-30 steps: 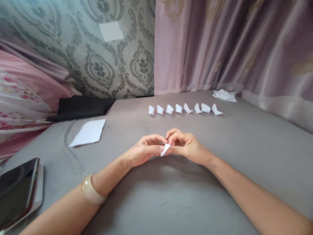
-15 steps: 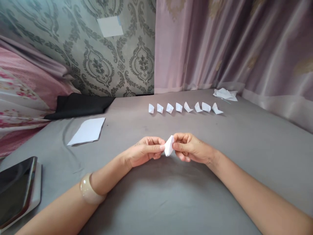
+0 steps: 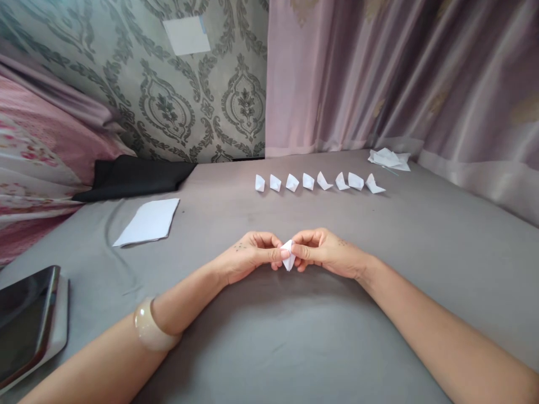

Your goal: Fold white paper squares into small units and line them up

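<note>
A small folded white paper (image 3: 288, 261), diamond-shaped with its point downward, is held up between my two hands. My left hand (image 3: 255, 256) pinches its left side, the thumb lying across the front. On the other side my right hand (image 3: 322, 252) grips the right edge between thumb and fingers. Part of the paper is covered by both thumbs. Beyond my hands, several small folded paper boats (image 3: 307, 181) stand in a row on the grey cloth surface (image 3: 269, 342).
To the left lies a stack of white paper sheets (image 3: 148, 221), with a black cloth (image 3: 135, 177) behind it. A dark-screened device (image 3: 26, 320) rests at the near left. Crumpled white papers (image 3: 388, 159) sit at the far right by the pink curtain (image 3: 337, 78).
The folded paper has come slightly lower and to the left, turned more upright. My right hand has moved left, and the two hands are closer together. The view has shifted a little.
</note>
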A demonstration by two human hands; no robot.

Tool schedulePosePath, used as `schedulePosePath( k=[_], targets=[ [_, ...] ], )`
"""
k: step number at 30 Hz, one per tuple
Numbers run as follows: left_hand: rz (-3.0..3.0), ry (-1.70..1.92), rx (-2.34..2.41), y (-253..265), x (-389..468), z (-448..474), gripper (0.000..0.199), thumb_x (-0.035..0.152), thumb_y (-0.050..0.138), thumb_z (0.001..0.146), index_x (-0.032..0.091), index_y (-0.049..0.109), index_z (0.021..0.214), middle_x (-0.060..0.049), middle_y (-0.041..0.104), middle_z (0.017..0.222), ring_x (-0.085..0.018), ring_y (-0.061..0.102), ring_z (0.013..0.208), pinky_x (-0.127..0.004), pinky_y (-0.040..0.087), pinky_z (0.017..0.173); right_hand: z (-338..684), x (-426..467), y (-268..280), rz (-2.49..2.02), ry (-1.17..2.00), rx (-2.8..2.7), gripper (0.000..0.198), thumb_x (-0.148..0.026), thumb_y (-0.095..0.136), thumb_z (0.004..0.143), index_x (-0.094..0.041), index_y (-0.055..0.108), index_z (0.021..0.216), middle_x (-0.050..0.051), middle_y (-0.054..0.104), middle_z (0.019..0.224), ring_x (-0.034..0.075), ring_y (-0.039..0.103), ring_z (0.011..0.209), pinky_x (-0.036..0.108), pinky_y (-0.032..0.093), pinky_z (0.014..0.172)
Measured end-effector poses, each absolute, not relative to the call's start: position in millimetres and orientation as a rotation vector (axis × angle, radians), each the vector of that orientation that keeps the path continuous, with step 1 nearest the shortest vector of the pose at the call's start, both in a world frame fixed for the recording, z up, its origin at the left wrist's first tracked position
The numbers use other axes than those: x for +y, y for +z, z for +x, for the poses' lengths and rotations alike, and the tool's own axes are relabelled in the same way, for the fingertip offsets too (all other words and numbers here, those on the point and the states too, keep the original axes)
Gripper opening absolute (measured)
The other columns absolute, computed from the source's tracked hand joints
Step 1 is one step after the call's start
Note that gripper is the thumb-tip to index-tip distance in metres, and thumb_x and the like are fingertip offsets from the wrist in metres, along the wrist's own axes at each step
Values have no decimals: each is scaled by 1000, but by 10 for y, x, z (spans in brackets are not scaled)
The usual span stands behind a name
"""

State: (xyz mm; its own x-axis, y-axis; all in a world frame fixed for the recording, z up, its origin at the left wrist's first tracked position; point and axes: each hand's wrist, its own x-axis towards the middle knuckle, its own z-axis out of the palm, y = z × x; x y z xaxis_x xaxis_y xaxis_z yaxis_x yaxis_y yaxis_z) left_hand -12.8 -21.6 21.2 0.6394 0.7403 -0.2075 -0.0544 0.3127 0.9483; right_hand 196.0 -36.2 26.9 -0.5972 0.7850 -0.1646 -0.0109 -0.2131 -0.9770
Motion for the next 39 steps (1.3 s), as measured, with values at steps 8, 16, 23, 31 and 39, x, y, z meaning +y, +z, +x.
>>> schedulePosePath(
  k=[8, 16, 23, 31, 39],
  targets=[
    [1260, 747, 791, 141, -184, -119, 22, 31, 77, 70, 15, 63, 70, -3, 66, 88, -12, 60, 77, -26, 44, 73, 1940, -342, 231, -1151, 1687, -1502, 30, -46, 70, 77, -17, 66, 85, 5, 70, 91, 13, 66, 81, 30, 55, 79],
    [1324, 900, 818, 180, -214, -66, 25, 31, 77, 71, 14, 59, 75, -4, 67, 80, -14, 61, 76, -28, 47, 74, 1847, -356, 218, -1135, 1435, -1417, 28, -39, 77, 69, -16, 61, 73, 3, 71, 79, 15, 67, 75, 32, 56, 75],
    [1290, 894, 888, 210, -234, -57, 31, 31, 76, 72, 16, 65, 96, -4, 68, 86, -14, 62, 77, -26, 48, 72, 1808, -376, 159, -1150, 1318, -1478, 29, -36, 74, 72, -21, 53, 84, 0, 70, 74, 16, 68, 68, 33, 56, 68],
    [1273, 771, 961, 223, -213, -87, 29, 41, 72, 74, 13, 73, 82, -8, 70, 80, -16, 62, 74, -26, 48, 68, 1764, -425, 239, -1251, 1458, -1356, 34, -42, 71, 77, -20, 50, 92, 3, 71, 75, 16, 69, 68, 34, 58, 69],
    [951, 741, 944, 171, -183, -78, 27, 31, 80, 68, 12, 67, 82, -2, 64, 67, -6, 53, 51, -18, 43, 51, 1746, -425, 277, -1265, 1552, -1301, 34, -40, 70, 78, -20, 52, 99, 0, 67, 65, 14, 65, 59, 26, 55, 55]
  ],
)
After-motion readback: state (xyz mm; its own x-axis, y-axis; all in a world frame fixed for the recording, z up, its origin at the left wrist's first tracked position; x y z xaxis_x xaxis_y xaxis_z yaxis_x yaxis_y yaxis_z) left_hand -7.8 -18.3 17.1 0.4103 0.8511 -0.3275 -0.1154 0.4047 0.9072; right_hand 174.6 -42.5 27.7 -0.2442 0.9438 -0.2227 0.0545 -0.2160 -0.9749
